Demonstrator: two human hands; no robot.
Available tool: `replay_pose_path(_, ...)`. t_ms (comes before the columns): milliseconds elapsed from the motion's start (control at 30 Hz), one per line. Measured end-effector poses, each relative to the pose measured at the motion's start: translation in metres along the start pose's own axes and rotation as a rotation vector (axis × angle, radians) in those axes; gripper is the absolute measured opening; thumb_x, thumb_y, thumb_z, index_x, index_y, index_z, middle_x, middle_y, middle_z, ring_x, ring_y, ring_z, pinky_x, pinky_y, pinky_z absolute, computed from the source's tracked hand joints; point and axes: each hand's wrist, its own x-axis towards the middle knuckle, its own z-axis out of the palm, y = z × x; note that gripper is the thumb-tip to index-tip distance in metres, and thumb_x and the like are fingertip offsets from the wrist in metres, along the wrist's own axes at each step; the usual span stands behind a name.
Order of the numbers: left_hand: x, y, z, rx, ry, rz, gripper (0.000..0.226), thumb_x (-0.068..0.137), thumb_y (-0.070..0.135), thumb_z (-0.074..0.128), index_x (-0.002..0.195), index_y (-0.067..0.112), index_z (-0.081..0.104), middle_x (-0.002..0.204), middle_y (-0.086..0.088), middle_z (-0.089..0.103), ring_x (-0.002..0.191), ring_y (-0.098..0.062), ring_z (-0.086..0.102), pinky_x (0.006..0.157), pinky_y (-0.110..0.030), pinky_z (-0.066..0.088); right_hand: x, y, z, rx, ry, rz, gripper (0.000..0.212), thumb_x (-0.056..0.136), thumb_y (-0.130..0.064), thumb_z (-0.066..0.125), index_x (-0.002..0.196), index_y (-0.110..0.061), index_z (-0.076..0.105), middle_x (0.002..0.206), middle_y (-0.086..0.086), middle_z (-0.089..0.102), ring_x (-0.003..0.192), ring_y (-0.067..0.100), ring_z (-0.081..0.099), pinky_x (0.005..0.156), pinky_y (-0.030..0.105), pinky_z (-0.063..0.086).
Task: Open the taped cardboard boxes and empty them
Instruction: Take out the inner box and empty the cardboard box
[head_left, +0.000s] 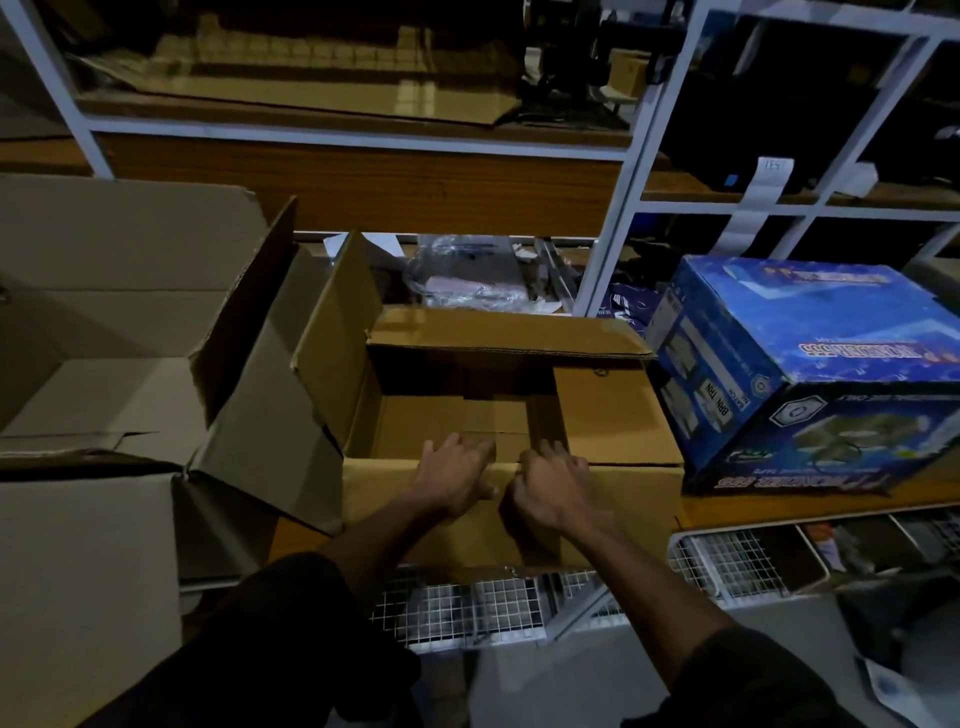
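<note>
A brown cardboard box stands on the wooden shelf in front of me, its flaps folded out and its bare inside bottom showing. My left hand and my right hand lie side by side on the box's near top edge, fingers curled over the rim into the box, thumbs on the outer face. A larger grey-brown cardboard box stands to the left, also with its flaps up, its inside showing pale cardboard.
A blue printed carton stands tilted to the right of the brown box. White metal shelf posts rise behind. Clear plastic bags lie behind the box. White wire baskets sit below the shelf edge.
</note>
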Motion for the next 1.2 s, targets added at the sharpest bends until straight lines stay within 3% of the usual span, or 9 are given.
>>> replay_pose_path(200, -0.006, -0.001, -0.002, -0.023, 0.028, 0.01, 0.04, 0.107, 0.047, 0.028, 0.124, 0.019, 0.051, 0.132, -0.006, 0.058, 0.118, -0.026, 0.05, 0.1, -0.05, 0.034, -0.001, -0.016, 0.007, 0.114, 0.07, 0.082, 0.055, 0.103, -0.04, 0.031, 0.144, -0.005, 0.042, 0.163, 0.026, 0.01, 0.153, 0.041, 0.001, 0.121, 0.053, 0.01)
replay_pose_path(433, 0.011, 0.031, 0.0, -0.247, 0.098, 0.159, 0.028, 0.105, 0.025, 0.045, 0.125, 0.009, 0.055, 0.12, -0.013, 0.062, 0.106, -0.031, 0.059, 0.087, -0.042, 0.05, -0.002, -0.006, 0.006, 0.098, 0.051, 0.105, 0.058, 0.104, -0.037, 0.036, 0.151, -0.003, 0.028, 0.163, 0.031, -0.003, 0.152, 0.043, -0.006, 0.124, 0.052, 0.005)
replay_pose_path(500, 0.012, 0.038, 0.005, -0.352, 0.111, 0.132, 0.03, 0.105, 0.022, 0.045, 0.128, 0.007, 0.055, 0.122, -0.013, 0.063, 0.107, -0.029, 0.061, 0.086, -0.038, 0.051, -0.006, 0.0, 0.004, 0.101, 0.038, 0.111, 0.058, 0.104, -0.036, 0.035, 0.151, -0.004, 0.028, 0.163, 0.03, 0.001, 0.152, 0.042, -0.002, 0.123, 0.051, 0.006)
replay_pose_path(567, 0.012, 0.04, 0.01, -0.395, 0.15, 0.096, 0.032, 0.104, 0.019, 0.046, 0.131, 0.004, 0.054, 0.124, -0.014, 0.063, 0.109, -0.027, 0.061, 0.087, -0.032, 0.049, -0.008, 0.004, 0.002, 0.073, 0.03, 0.096, 0.051, 0.104, -0.035, 0.033, 0.143, -0.004, 0.041, 0.155, 0.029, 0.031, 0.147, 0.041, 0.024, 0.12, 0.05, 0.017)
replay_pose_path(633, 0.011, 0.041, 0.014, -0.397, 0.2, 0.07, 0.032, 0.103, 0.017, 0.048, 0.13, 0.003, 0.055, 0.123, -0.014, 0.064, 0.109, -0.026, 0.061, 0.088, -0.032, 0.05, -0.009, 0.008, -0.004, 0.036, 0.002, 0.063, 0.039, 0.102, -0.033, 0.035, 0.126, -0.006, 0.052, 0.125, 0.021, 0.062, 0.121, 0.036, 0.055, 0.107, 0.045, 0.033)
replay_pose_path(700, 0.01, 0.042, 0.017, -0.376, 0.247, 0.058, 0.03, 0.101, 0.017, 0.048, 0.127, 0.004, 0.057, 0.12, -0.013, 0.066, 0.107, -0.027, 0.062, 0.089, -0.039, 0.051, -0.006, 0.01, -0.011, 0.054, -0.032, 0.069, 0.034, 0.102, -0.03, 0.037, 0.12, -0.006, 0.054, 0.113, 0.018, 0.067, 0.106, 0.035, 0.062, 0.098, 0.042, 0.039)
replay_pose_path(767, 0.01, 0.043, 0.019, -0.364, 0.29, 0.042, 0.028, 0.101, 0.017, 0.047, 0.125, 0.006, 0.058, 0.118, -0.012, 0.067, 0.106, -0.028, 0.063, 0.089, -0.043, 0.051, 0.001, 0.009, -0.013, 0.066, -0.059, 0.105, 0.042, 0.103, -0.033, 0.034, 0.125, -0.004, 0.054, 0.129, 0.025, 0.06, 0.121, 0.038, 0.054, 0.104, 0.044, 0.036)
replay_pose_path(900, 0.007, 0.038, 0.019, -0.393, 0.327, -0.01, 0.028, 0.103, 0.018, 0.045, 0.124, 0.007, 0.059, 0.114, -0.013, 0.069, 0.104, -0.031, 0.063, 0.09, -0.044, 0.048, 0.007, -0.002, -0.001, 0.082, -0.096, 0.205, 0.063, 0.103, -0.043, 0.029, 0.148, 0.001, 0.033, 0.16, 0.035, 0.0, 0.151, 0.045, 0.0, 0.122, 0.053, 0.004)
replay_pose_path(1200, 0.001, 0.039, 0.027, -0.335, 0.331, -0.013, 0.028, 0.103, 0.02, 0.041, 0.125, 0.015, 0.057, 0.119, -0.003, 0.066, 0.11, -0.018, 0.059, 0.099, -0.038, 0.036, 0.0, 0.014, 0.003, 0.146, 0.075, 0.276, 0.077, 0.1, -0.057, 0.026, 0.159, -0.01, 0.007, 0.162, 0.024, 0.017, 0.141, 0.042, 0.033, 0.117, 0.059, 0.015)
